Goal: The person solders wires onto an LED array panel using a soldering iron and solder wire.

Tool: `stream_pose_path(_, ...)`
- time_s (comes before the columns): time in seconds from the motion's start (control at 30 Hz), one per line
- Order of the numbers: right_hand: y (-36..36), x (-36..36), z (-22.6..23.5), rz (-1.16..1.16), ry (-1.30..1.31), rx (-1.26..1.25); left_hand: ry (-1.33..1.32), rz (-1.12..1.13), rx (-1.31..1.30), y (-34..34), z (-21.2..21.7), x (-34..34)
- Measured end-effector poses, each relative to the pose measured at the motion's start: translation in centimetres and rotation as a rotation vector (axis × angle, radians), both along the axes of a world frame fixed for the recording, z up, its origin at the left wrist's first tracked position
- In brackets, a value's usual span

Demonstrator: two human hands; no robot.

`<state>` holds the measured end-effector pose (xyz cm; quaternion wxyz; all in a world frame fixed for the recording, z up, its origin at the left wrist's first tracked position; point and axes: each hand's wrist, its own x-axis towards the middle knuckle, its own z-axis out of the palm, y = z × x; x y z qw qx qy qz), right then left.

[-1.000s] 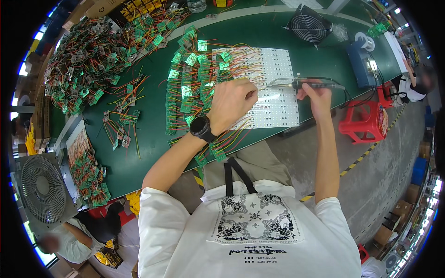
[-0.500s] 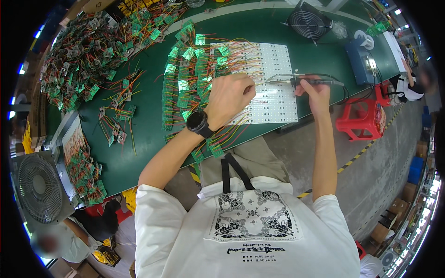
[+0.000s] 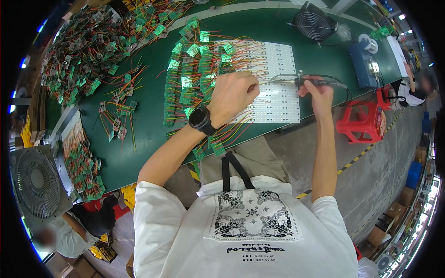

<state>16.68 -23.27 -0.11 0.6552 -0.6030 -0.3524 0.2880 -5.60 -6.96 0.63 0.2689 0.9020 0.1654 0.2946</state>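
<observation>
My left hand (image 3: 234,95), with a black watch on its wrist, rests on a white perforated panel (image 3: 278,78) and pinches thin red and yellow wires against it. Rows of small green circuit boards (image 3: 187,81) with wires lie along the panel's left side. My right hand (image 3: 316,92) grips the black handle of a soldering iron (image 3: 301,79). Its metal tip points left, close to my left fingers.
The green bench (image 3: 148,134) carries a big heap of wired green boards (image 3: 88,46) at the far left. A small black fan (image 3: 313,23) and a blue box (image 3: 364,65) stand at the back right. A grey fan (image 3: 37,180) sits lower left, a red stool (image 3: 366,123) to the right.
Both hands stay almost where they were on the panel. The iron's tip remains near my left fingers; only slight shifts show.
</observation>
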Motion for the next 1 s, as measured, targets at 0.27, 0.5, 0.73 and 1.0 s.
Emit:
stream_pose_path(0.27, 0.0, 1.3, -1.2, -0.054, 0.079, 0.048, 0.022, -0.016, 0.006, 0.1, 0.1, -0.1)
stream_pose_path(0.5, -0.2, 2.2, -0.3, 0.008, 0.266, 0.031, -0.120, -0.019, -0.060, 0.1, 0.7, 0.0)
stream_pose_path(0.73, -0.5, 1.8, -1.1, -0.008, 0.159, 0.023, -0.127, -0.148, -0.175, 0.6, 0.9, -0.1)
stream_pose_path(1.0, -0.2, 2.1, -0.2, 0.030, 0.211, -0.024, -0.009, -0.193, 0.002, 0.2, 0.9, -0.1)
